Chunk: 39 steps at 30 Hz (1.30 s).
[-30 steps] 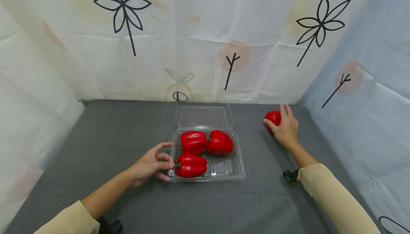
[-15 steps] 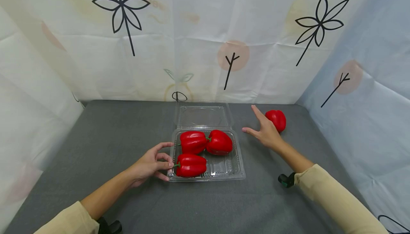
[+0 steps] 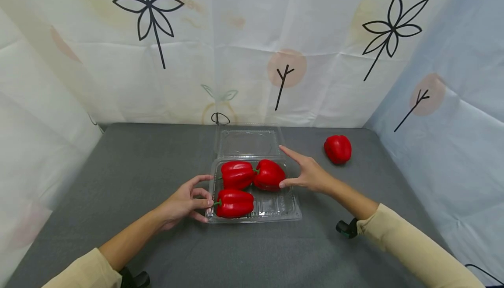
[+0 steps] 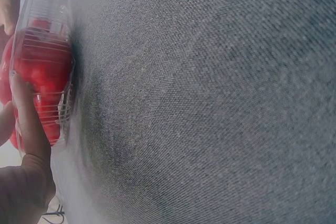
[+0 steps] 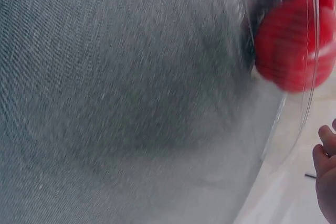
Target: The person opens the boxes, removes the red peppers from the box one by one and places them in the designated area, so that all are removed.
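Observation:
A clear plastic clamshell container [image 3: 275,209] lies on the grey cloth, its lid [image 3: 250,142] folded back. Three red bell peppers sit in its base: one at back left [image 3: 238,174], one at back right [image 3: 270,175], one in front [image 3: 235,204]. My left hand [image 3: 183,202] holds the container's left rim, thumb beside the front pepper's green stem; in the left wrist view a finger [image 4: 30,116] lies along the outer wall. My right hand [image 3: 311,175] is spread at the right rim, thumb by the back right pepper. I cannot tell whether it touches.
Another red bell pepper [image 3: 337,149] lies on the grey cloth [image 3: 157,148] at the back right. White printed fabric [image 3: 244,60] stands behind, with more fabric on both sides.
My right hand has left the pepper at the back right and moved left to the container, fingers spread. That pepper stays on the cloth. The left hand has kept its place.

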Each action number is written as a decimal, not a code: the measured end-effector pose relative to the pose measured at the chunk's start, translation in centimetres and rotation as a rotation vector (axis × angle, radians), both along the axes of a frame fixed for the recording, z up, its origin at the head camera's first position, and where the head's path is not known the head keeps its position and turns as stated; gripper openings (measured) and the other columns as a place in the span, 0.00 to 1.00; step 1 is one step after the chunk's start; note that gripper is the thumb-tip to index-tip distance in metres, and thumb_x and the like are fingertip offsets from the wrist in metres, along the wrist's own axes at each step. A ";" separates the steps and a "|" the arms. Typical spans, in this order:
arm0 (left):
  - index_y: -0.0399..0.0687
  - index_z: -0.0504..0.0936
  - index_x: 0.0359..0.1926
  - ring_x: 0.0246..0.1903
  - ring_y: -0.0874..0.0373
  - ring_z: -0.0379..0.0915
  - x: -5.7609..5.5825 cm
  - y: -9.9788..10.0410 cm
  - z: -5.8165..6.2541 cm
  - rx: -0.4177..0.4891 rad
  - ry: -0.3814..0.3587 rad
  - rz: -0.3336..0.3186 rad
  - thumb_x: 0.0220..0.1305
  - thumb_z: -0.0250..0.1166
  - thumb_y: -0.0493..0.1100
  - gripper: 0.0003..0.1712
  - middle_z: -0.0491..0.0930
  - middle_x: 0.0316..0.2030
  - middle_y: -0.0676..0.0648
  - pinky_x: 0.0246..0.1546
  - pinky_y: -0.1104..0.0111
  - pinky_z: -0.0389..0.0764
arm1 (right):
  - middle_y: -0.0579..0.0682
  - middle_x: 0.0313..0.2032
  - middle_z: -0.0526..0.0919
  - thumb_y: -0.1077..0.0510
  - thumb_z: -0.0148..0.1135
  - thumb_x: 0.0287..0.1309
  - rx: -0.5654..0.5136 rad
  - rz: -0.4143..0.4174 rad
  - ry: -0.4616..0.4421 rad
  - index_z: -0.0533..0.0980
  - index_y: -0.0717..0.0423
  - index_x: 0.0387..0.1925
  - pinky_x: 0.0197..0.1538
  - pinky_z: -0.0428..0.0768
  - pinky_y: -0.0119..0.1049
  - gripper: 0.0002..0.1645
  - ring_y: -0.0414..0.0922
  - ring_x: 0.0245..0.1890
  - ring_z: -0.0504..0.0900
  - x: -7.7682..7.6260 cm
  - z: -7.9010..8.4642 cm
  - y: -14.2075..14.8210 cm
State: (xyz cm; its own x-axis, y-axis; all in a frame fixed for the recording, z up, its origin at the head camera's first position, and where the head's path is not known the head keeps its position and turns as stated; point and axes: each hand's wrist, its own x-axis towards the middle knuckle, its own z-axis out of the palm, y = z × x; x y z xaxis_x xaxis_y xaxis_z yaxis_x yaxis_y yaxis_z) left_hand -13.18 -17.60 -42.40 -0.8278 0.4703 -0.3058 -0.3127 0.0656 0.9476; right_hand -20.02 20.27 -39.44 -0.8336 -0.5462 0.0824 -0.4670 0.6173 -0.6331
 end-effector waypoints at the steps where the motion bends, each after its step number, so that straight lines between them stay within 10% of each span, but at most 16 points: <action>1: 0.42 0.51 0.74 0.35 0.52 0.78 0.0 0.0 0.0 0.001 0.000 0.000 0.65 0.66 0.33 0.44 0.77 0.39 0.41 0.34 0.53 0.87 | 0.56 0.72 0.64 0.46 0.81 0.44 -0.003 0.018 -0.013 0.57 0.50 0.76 0.64 0.71 0.61 0.61 0.57 0.70 0.65 0.1 0.0 -0.2; 9: 0.44 0.52 0.74 0.35 0.52 0.79 -0.1 0.0 -0.2 -0.009 -0.004 0.005 0.64 0.67 0.34 0.44 0.77 0.39 0.42 0.35 0.51 0.87 | 0.57 0.69 0.68 0.52 0.81 0.45 -0.013 0.138 -0.086 0.59 0.51 0.75 0.65 0.70 0.60 0.59 0.55 0.70 0.66 0.6 0.4 -1.7; 39: 0.44 0.52 0.74 0.35 0.51 0.79 0.1 0.0 -0.5 0.002 0.009 0.002 0.64 0.68 0.34 0.45 0.77 0.39 0.41 0.36 0.50 0.87 | 0.57 0.62 0.77 0.53 0.77 0.52 0.139 0.141 -0.073 0.66 0.57 0.70 0.61 0.75 0.57 0.47 0.55 0.63 0.75 0.0 0.9 -2.9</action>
State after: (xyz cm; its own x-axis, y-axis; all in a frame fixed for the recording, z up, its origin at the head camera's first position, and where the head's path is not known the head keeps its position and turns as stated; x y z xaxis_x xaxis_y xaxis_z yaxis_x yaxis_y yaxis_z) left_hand -13.13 -17.58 -42.91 -0.8315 0.4692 -0.2973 -0.3040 0.0636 0.9506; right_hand -20.00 17.37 -38.57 -0.7492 -0.6596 -0.0598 -0.5107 0.6329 -0.5819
